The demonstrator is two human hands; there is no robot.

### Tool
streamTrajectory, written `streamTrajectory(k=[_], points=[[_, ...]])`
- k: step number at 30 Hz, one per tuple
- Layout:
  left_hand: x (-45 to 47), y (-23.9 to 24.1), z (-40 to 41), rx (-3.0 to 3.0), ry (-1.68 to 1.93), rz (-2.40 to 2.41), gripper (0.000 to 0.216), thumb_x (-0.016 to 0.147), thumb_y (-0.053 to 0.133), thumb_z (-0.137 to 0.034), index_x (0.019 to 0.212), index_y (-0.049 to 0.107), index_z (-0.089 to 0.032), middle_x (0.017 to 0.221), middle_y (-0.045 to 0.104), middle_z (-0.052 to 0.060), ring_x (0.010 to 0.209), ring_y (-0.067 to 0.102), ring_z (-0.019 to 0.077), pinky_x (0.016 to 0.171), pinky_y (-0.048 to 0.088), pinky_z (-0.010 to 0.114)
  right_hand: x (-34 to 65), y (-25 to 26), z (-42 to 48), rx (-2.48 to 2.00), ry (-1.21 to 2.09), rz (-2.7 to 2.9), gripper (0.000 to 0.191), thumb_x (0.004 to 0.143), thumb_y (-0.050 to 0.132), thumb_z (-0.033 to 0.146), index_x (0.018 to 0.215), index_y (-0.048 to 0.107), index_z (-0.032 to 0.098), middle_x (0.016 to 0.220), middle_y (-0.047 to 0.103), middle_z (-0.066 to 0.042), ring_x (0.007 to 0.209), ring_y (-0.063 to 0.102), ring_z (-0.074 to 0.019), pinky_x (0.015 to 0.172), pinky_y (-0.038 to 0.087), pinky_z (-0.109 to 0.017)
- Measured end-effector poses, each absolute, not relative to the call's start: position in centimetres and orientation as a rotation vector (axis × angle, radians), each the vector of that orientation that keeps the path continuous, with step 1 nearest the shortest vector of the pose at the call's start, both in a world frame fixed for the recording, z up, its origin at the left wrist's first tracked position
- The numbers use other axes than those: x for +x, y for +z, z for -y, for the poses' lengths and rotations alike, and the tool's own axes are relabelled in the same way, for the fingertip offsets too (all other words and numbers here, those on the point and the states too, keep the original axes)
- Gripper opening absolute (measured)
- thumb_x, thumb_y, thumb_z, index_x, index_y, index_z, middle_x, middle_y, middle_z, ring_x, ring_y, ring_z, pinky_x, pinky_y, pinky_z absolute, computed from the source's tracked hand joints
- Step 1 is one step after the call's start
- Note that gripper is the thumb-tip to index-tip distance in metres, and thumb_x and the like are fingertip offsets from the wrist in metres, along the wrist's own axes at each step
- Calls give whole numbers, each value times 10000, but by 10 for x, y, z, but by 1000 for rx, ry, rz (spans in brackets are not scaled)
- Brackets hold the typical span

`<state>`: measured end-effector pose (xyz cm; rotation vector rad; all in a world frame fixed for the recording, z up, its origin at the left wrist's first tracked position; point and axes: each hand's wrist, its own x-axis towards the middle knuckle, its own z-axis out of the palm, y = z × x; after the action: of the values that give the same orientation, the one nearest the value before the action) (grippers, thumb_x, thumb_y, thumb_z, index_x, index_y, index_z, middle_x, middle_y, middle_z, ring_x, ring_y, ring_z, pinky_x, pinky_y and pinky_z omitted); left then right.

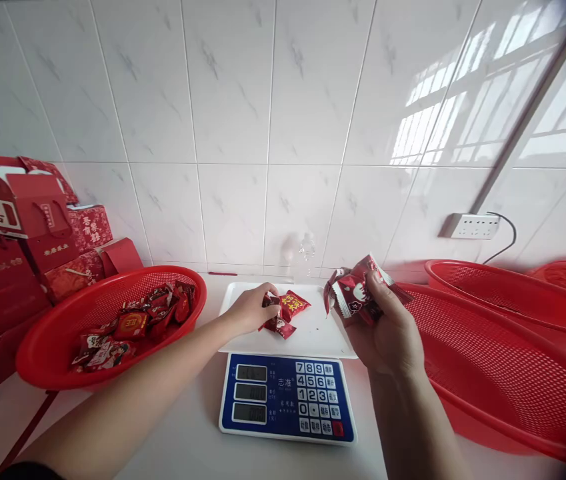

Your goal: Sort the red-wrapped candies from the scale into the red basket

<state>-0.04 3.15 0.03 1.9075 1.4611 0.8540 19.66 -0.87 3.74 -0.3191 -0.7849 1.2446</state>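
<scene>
My left hand is closed on a small red candy packet at the white pan of a digital scale. Beside its fingertips lies another red packet with yellow lettering, flat on the pan. Raised over the pan's right side, my right hand holds several red candy packets, pinned between thumb and fingers. The scale's blue panel carries a keypad and three small displays, whose figures I cannot read clearly.
To the left, a red plastic basket contains several red packets. Red gift boxes are stacked behind it. At the right stand a large red basket and another red basket. A clear bottle is near the tiled wall, where a power socket hangs.
</scene>
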Motion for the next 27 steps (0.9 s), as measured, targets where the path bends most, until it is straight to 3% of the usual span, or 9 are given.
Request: streamTrajectory(k=[5,12,20,27], points=[[21,-7,-49,2020,751,-1555,215,707,615,-357,886,598,-238,867,670,31,818,611,243,672,412,311,204,41,10,-301,1213,781,128,719,731,297,817,696,224,756,722,25,718,691,-130,733,578,-266],[24,-8,-56,2051,624,-1656,181,729,560,-332,877,581,-229,844,670,45,749,607,232,611,394,300,210,46,11,-282,1221,718,156,674,761,300,790,698,218,769,719,19,729,684,-141,702,585,-278],[43,-1,-54,2200,574,-1564,133,679,604,-260,800,554,-235,745,634,12,704,570,222,600,350,302,214,45,10,-244,1171,774,118,720,739,314,788,687,232,769,711,31,743,681,-130,778,570,-291],[48,2,-61,2156,678,-1380,186,607,701,-275,741,581,-227,737,628,-3,738,573,225,643,379,301,210,45,12,-227,1225,794,157,715,747,321,827,692,226,788,718,38,747,681,-114,737,573,-234]])
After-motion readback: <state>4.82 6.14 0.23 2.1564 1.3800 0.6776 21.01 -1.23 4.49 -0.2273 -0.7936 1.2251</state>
